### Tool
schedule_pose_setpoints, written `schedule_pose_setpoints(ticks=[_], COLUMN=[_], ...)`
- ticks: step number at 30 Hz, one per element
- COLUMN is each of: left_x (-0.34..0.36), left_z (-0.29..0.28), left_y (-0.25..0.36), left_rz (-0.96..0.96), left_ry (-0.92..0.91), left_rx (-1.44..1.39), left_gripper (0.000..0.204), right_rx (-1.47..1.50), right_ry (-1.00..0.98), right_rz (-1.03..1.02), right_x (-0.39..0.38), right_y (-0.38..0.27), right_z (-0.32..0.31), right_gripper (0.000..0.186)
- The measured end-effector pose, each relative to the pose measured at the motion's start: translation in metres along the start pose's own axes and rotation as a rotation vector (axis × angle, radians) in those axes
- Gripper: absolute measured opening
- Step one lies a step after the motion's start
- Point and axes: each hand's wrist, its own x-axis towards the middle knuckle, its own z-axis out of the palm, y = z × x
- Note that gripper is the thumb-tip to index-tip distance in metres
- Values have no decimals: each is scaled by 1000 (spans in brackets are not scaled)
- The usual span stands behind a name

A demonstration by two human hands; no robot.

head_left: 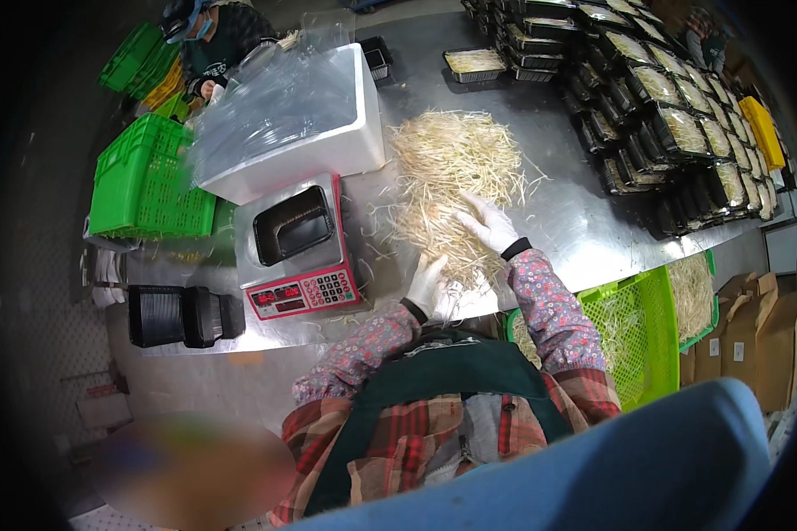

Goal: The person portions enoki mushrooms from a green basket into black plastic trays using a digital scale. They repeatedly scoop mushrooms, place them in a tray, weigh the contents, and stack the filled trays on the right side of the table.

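Observation:
A loose pile of pale bean sprouts covers the middle of the steel table. My left hand, in a white glove, touches the pile's near left part, fingers slightly curved and apart, their tips partly among the sprouts. My gloved right hand lies higher on the pile's right side with fingers stretched out. Left of the pile stands a red and steel digital scale bearing an empty black plastic tray.
Stacked filled trays occupy the right. Behind the scale are a white foam box with plastic film and a co-worker. Green crates stand left, black trays near left. A lime crate and cardboard boxes are lower right.

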Motion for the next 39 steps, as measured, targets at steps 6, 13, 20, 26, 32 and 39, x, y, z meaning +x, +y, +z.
schedule_pose_setpoints(ticks=[6,13,20,26,32,39], left_x=[-40,33,101,78,57,43], left_z=[-94,-42,-49,-50,-65,-36], left_y=[-19,60,67,58,99,132], left_rz=[319,592,439,544,560,720], left_ry=[-28,-124,-112,-180,178,292], left_rx=[1174,1893,1743,1642,1368,1296], left_gripper=[95,133,104,30,33,32], right_rx=[-386,-657,-575,-530,-358,-491], right_ry=[77,-173,-293,-158,151,-289], right_rz=[-22,-32,59,25,304,50], right_x=[-71,-26,27,1,-24,-32], right_y=[27,1,14,45,33,-3], right_z=[29,34,31,11,-54,84], right_gripper=[119,141,109,65,47,49])
